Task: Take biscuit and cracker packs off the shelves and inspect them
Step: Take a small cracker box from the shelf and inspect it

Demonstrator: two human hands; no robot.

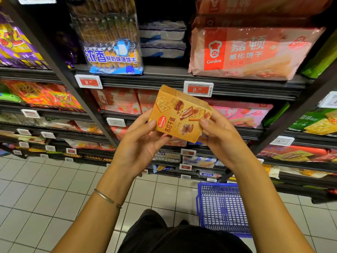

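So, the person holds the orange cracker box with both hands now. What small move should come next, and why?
Probably turn the orange cracker box over to read its back. The left hand and right hand pinch its two lower sides, and only the printed front and the top flap face the camera. The other faces are unseen, so the inspection seems half done. The blue basket on the floor looks empty.

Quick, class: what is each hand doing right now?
Left hand: closed on the orange cracker box, holding its left edge.
Right hand: closed on the same box, holding its right edge.
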